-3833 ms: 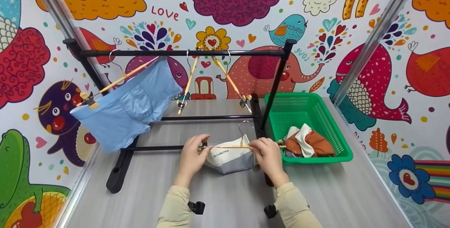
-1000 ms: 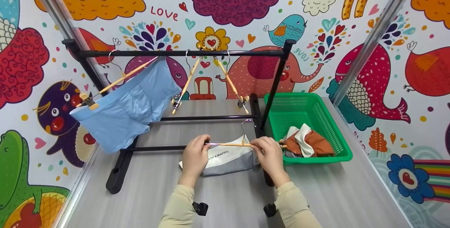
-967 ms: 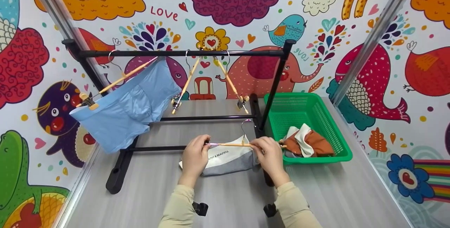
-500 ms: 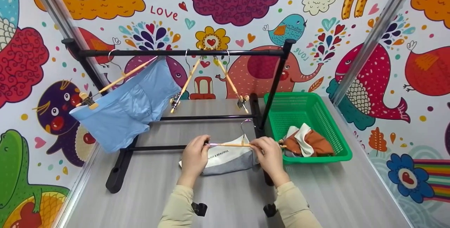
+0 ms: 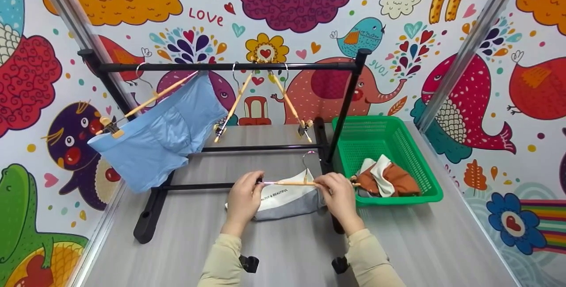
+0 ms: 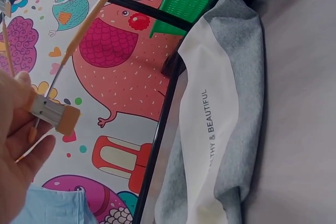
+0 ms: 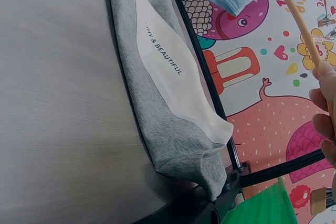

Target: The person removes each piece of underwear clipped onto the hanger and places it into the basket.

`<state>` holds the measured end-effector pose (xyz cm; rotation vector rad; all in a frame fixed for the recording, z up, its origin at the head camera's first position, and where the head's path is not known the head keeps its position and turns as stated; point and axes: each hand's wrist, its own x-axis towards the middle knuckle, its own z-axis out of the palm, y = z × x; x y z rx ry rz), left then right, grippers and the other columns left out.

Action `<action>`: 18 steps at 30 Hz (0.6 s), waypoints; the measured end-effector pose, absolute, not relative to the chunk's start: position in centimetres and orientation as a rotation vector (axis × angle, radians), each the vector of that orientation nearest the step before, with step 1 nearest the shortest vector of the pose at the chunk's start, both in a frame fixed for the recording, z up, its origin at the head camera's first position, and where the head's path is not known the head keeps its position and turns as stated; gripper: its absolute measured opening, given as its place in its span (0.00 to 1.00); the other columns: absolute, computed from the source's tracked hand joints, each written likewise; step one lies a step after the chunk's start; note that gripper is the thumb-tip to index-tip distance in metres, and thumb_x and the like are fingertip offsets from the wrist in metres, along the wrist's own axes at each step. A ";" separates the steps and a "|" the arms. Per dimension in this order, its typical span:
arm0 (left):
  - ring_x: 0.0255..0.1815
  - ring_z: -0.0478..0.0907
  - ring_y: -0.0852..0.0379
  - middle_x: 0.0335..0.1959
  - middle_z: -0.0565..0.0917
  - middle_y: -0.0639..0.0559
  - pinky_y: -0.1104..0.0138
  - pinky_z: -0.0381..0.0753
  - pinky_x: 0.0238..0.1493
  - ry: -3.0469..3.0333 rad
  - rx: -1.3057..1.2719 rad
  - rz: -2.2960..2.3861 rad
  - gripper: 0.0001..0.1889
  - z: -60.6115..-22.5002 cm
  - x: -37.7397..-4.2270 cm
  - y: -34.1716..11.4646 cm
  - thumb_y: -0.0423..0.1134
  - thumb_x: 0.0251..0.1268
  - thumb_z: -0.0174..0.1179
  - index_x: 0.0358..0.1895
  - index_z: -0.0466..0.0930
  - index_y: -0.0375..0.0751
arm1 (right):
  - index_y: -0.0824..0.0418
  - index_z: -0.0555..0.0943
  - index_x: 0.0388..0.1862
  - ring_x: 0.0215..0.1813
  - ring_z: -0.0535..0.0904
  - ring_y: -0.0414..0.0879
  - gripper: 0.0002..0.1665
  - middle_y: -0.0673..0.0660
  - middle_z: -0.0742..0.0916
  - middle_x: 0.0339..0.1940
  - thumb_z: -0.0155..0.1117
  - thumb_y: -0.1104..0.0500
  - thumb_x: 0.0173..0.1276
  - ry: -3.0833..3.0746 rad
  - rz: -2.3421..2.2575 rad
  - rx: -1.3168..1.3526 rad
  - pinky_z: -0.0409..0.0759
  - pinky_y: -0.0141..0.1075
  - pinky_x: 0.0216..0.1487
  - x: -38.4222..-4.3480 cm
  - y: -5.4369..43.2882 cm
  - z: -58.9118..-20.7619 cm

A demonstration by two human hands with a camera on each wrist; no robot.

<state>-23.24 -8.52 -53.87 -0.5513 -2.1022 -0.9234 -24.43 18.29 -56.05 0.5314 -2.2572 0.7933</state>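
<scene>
A grey garment with a white band (image 5: 289,207) lettered "& BEAUTIFUL" lies on the grey table, just beyond my forearms. Above it I hold a wooden clip hanger (image 5: 292,183) crosswise, its metal hook pointing away. My left hand (image 5: 243,198) grips the hanger's left end; the left wrist view shows a clip (image 6: 55,113) beside those fingers. My right hand (image 5: 339,198) pinches the bar toward its right end, where another clip (image 5: 353,181) sticks out. In both wrist views the garment lies apart from the hanger, its lettered band facing up.
Behind my hands stands a black rack (image 5: 230,66). Light blue boxer briefs (image 5: 163,132) hang from a clip hanger at its left, and two bare hangers, one of them the slanted right hanger (image 5: 287,99), hang mid-rail. A green basket (image 5: 426,185) at right holds rust-and-cream cloth (image 5: 393,178).
Compared with about four seconds ago, more of the garment shows, reaching left past my left hand, which sits slightly lower. During the last second both hands and the hanger have stayed almost still.
</scene>
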 end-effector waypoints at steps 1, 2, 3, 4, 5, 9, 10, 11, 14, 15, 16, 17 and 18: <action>0.41 0.83 0.46 0.39 0.85 0.44 0.54 0.80 0.44 -2.102 -0.553 -0.923 0.17 -53.9 -23.2 -8.5 0.22 0.49 0.71 0.45 0.83 0.32 | 0.52 0.86 0.34 0.36 0.79 0.46 0.08 0.47 0.85 0.32 0.76 0.62 0.57 -2.261 0.792 0.531 0.74 0.43 0.38 -24.4 18.3 -56.1; 0.41 0.83 0.46 0.39 0.85 0.44 0.54 0.80 0.44 -2.102 -0.554 -0.923 0.17 -53.9 -23.2 -8.6 0.22 0.49 0.71 0.45 0.83 0.32 | 0.52 0.86 0.35 0.36 0.79 0.46 0.08 0.47 0.85 0.32 0.76 0.62 0.56 -2.265 0.791 0.530 0.74 0.44 0.38 -24.4 18.3 -56.1; 0.41 0.83 0.47 0.39 0.85 0.44 0.54 0.80 0.44 -2.102 -0.555 -0.922 0.17 -53.9 -23.3 -8.6 0.22 0.49 0.71 0.45 0.83 0.32 | 0.52 0.86 0.35 0.36 0.79 0.47 0.08 0.47 0.85 0.32 0.76 0.62 0.57 -2.268 0.791 0.530 0.74 0.44 0.38 -24.5 18.3 -56.1; 0.40 0.83 0.47 0.39 0.85 0.44 0.54 0.79 0.44 -2.104 -0.556 -0.921 0.17 -54.0 -23.3 -8.6 0.23 0.49 0.71 0.45 0.83 0.31 | 0.52 0.86 0.35 0.37 0.79 0.47 0.08 0.47 0.85 0.32 0.76 0.62 0.57 -2.269 0.791 0.529 0.74 0.44 0.38 -24.5 18.3 -56.1; 0.40 0.83 0.47 0.39 0.85 0.44 0.54 0.79 0.44 -2.105 -0.555 -0.922 0.17 -54.0 -23.3 -8.6 0.23 0.49 0.71 0.45 0.83 0.31 | 0.52 0.86 0.35 0.37 0.79 0.47 0.08 0.47 0.85 0.32 0.76 0.62 0.57 -2.271 0.792 0.529 0.74 0.44 0.38 -24.5 18.3 -56.0; 0.40 0.83 0.47 0.39 0.85 0.45 0.54 0.79 0.44 -2.122 -0.547 -0.929 0.16 -54.1 -23.4 -8.7 0.24 0.49 0.71 0.45 0.83 0.32 | 0.52 0.86 0.35 0.37 0.79 0.47 0.08 0.48 0.85 0.33 0.76 0.62 0.56 -2.272 0.798 0.528 0.74 0.44 0.39 -24.5 18.3 -56.1; 0.40 0.83 0.47 0.39 0.85 0.45 0.54 0.79 0.44 -2.127 -0.545 -0.929 0.16 -54.0 -23.4 -8.7 0.25 0.50 0.71 0.45 0.83 0.32 | 0.52 0.86 0.35 0.37 0.79 0.47 0.08 0.48 0.85 0.33 0.76 0.62 0.56 -2.271 0.799 0.529 0.74 0.44 0.39 -24.5 18.3 -56.1; 0.41 0.83 0.47 0.39 0.85 0.45 0.54 0.79 0.45 -2.132 -0.544 -0.930 0.16 -54.1 -23.4 -8.7 0.25 0.50 0.71 0.45 0.83 0.32 | 0.52 0.86 0.35 0.37 0.79 0.47 0.08 0.48 0.85 0.33 0.76 0.62 0.57 -2.273 0.797 0.531 0.74 0.44 0.38 -24.5 18.3 -56.1; 0.41 0.83 0.48 0.39 0.85 0.46 0.54 0.79 0.45 -2.145 -0.540 -0.926 0.16 -54.0 -23.4 -8.7 0.27 0.51 0.72 0.46 0.83 0.34 | 0.53 0.86 0.34 0.37 0.79 0.47 0.08 0.48 0.85 0.32 0.76 0.62 0.57 -2.272 0.790 0.538 0.74 0.44 0.38 -24.4 18.3 -56.1; 0.41 0.83 0.48 0.39 0.85 0.46 0.54 0.79 0.45 -2.149 -0.537 -0.921 0.16 -54.0 -23.4 -8.7 0.28 0.51 0.72 0.46 0.83 0.34 | 0.53 0.86 0.34 0.37 0.79 0.47 0.08 0.48 0.85 0.32 0.76 0.62 0.57 -2.271 0.789 0.540 0.74 0.44 0.38 -24.4 18.3 -56.1; 0.42 0.83 0.48 0.39 0.85 0.47 0.53 0.79 0.45 -2.153 -0.535 -0.914 0.17 -54.0 -23.4 -8.7 0.29 0.51 0.72 0.46 0.83 0.35 | 0.53 0.86 0.34 0.36 0.79 0.47 0.08 0.48 0.85 0.32 0.76 0.62 0.57 -2.269 0.786 0.542 0.74 0.44 0.38 -24.4 18.3 -56.1; 0.42 0.83 0.49 0.40 0.85 0.47 0.53 0.79 0.44 -2.156 -0.534 -0.908 0.17 -53.9 -23.3 -8.7 0.30 0.51 0.72 0.47 0.83 0.35 | 0.53 0.86 0.34 0.36 0.79 0.47 0.08 0.47 0.85 0.32 0.76 0.62 0.57 -2.266 0.785 0.544 0.74 0.44 0.38 -24.4 18.3 -56.1; 0.42 0.82 0.49 0.40 0.85 0.47 0.53 0.79 0.44 -2.158 -0.536 -0.900 0.17 -53.8 -23.3 -8.7 0.30 0.52 0.73 0.47 0.83 0.35 | 0.53 0.86 0.34 0.36 0.79 0.47 0.09 0.47 0.85 0.32 0.76 0.63 0.56 -2.264 0.784 0.547 0.74 0.44 0.38 -24.4 18.3 -56.1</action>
